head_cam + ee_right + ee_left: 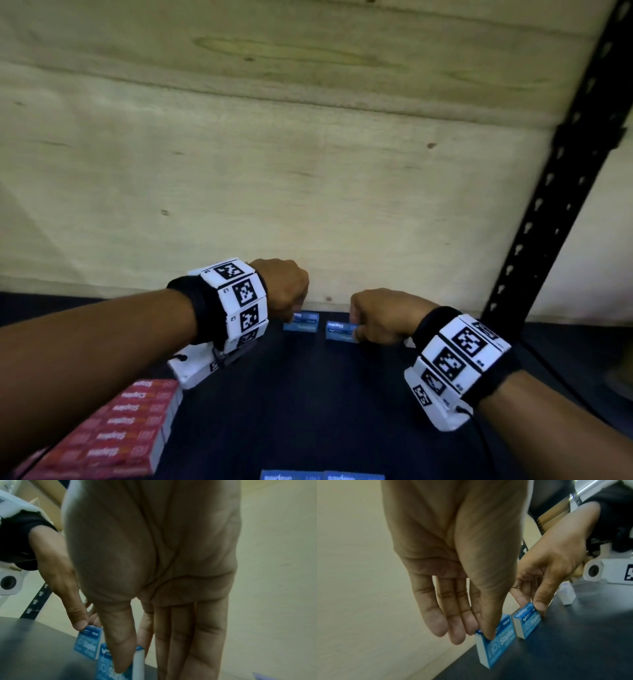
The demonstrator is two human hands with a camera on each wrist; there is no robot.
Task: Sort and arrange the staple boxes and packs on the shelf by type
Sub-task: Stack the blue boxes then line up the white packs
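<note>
The plywood back wall (274, 154) is pale and grainy; the shelf (291, 394) is dark and matte. A slotted black post (548, 212) rises at right. Red boxes (113, 428), stacked at lower left, are cut off by the frame and the left forearm. The left hand (281, 291) pinches one blue box (498, 639) standing on edge near the wall; the right hand (380, 318) pinches a second box (529, 622) just beside it. Both boxes are half hidden under the knuckles in the head view. Two more blue boxes (322, 475) are cropped at the bottom edge.

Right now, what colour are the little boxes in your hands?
Blue boxes with white ends, clearest in the left wrist view.
</note>
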